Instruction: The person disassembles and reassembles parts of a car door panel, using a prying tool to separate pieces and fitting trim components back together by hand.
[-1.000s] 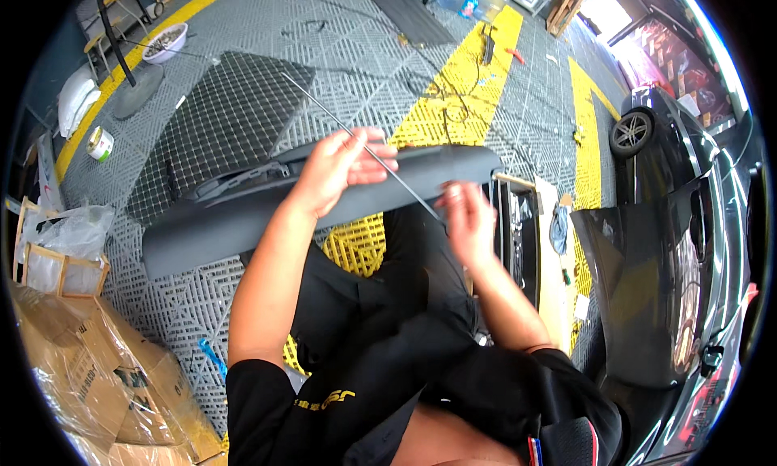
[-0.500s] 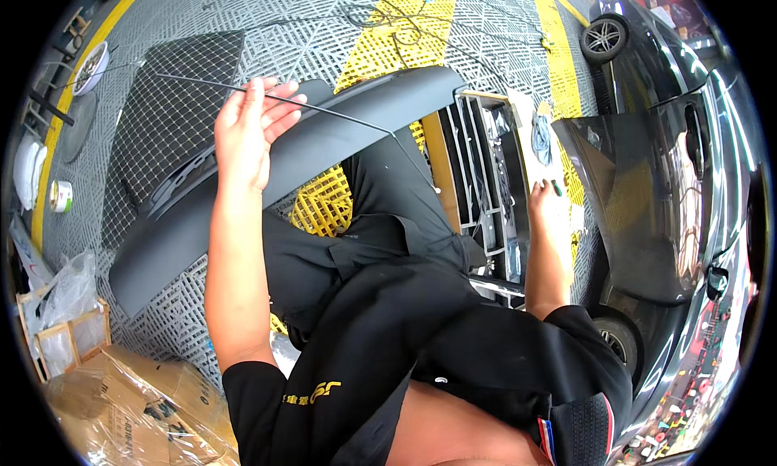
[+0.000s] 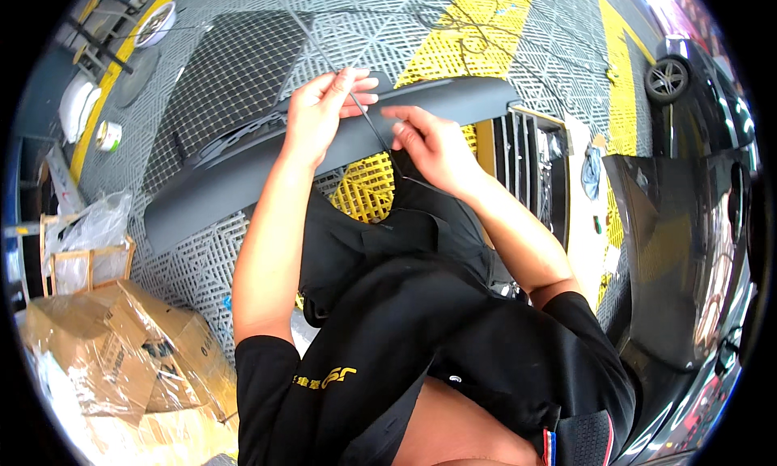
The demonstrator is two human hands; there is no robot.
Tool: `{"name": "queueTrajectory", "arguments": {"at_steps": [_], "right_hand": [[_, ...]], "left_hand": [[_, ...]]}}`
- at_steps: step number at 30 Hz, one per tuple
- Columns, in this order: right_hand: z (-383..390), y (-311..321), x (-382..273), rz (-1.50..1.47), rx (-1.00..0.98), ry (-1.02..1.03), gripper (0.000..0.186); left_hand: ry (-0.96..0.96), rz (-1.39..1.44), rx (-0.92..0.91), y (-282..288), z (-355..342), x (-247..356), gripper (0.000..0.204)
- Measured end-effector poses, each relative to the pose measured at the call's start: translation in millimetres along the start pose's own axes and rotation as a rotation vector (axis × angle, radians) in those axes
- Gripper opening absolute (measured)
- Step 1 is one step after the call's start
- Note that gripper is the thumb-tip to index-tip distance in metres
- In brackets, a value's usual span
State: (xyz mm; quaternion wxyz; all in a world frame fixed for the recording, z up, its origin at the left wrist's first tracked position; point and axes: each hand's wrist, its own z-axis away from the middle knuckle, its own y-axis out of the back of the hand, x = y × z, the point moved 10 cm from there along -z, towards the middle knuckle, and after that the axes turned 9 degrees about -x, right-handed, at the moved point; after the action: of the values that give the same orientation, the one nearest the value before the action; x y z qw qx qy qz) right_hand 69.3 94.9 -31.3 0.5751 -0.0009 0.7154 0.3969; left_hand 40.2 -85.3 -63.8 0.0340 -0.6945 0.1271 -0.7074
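My left hand [image 3: 320, 114] is closed, pinching a long thin dark strip [image 3: 371, 123] between thumb and fingers. One end of the strip points up and away; its other part bends down toward my lap. My right hand [image 3: 435, 152] is beside the strip, just right of my left hand, index finger and thumb apart; whether it touches the strip I cannot tell. Beneath both hands lies a long matte dark grey car panel [image 3: 210, 203], slanting from lower left to upper right in front of my legs. A small dark green object [image 3: 597, 224] lies on a white board [image 3: 579, 215] at the right.
A slatted frame [image 3: 518, 154] stands right of my legs, beside the board with a grey-blue bundle [image 3: 592, 173]. Farther right is a dark car [image 3: 680, 280]. A black netted mat [image 3: 243, 69] lies beyond the panel, cables [image 3: 453, 25] beyond that. Plastic-wrapped cardboard [image 3: 129, 361] sits lower left.
My right hand has left the small green object on the board and moved left to the strip. The strip in my left hand now points more steeply away. The view has shifted left.
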Motion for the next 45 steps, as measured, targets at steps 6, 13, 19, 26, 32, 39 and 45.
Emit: {"name": "queueTrajectory", "arguments": {"at_steps": [6,13,19,26,32,39,45], "right_hand": [[-13.1,8.2,-17.6,-0.005,0.123,0.112,0.037],[28.3,8.0,9.0,-1.079,0.089,-0.241,0.019],[113.6,138.2,-138.0,-1.086,0.356,0.255,0.022],[146.4,189.2,-230.0,-0.951,0.188,0.743,0.02],[153.2,200.6,-238.8,-0.927,0.194,0.85,0.023],[148.3,198.5,-180.9,-0.998,0.46,0.596,0.03],[125.2,155.9,-52.0,-0.98,0.554,0.147,0.024]], "left_hand": [[-0.009,0.056,0.021,9.2,6.0,0.1,0.044],[-0.147,-0.614,-0.096,-20.9,26.9,28.9,0.06],[-0.096,-2.03,-0.278,-26.6,89.7,29.3,0.109],[-0.126,-1.88,-0.205,7.2,35.4,64.8,0.082],[0.051,-1.766,0.031,92.1,-51.3,116.8,0.058],[0.153,-1.794,0.254,177.1,-110.4,166.7,0.046],[0.185,-1.81,0.391,241.8,-110.7,294.2,0.039]]}}
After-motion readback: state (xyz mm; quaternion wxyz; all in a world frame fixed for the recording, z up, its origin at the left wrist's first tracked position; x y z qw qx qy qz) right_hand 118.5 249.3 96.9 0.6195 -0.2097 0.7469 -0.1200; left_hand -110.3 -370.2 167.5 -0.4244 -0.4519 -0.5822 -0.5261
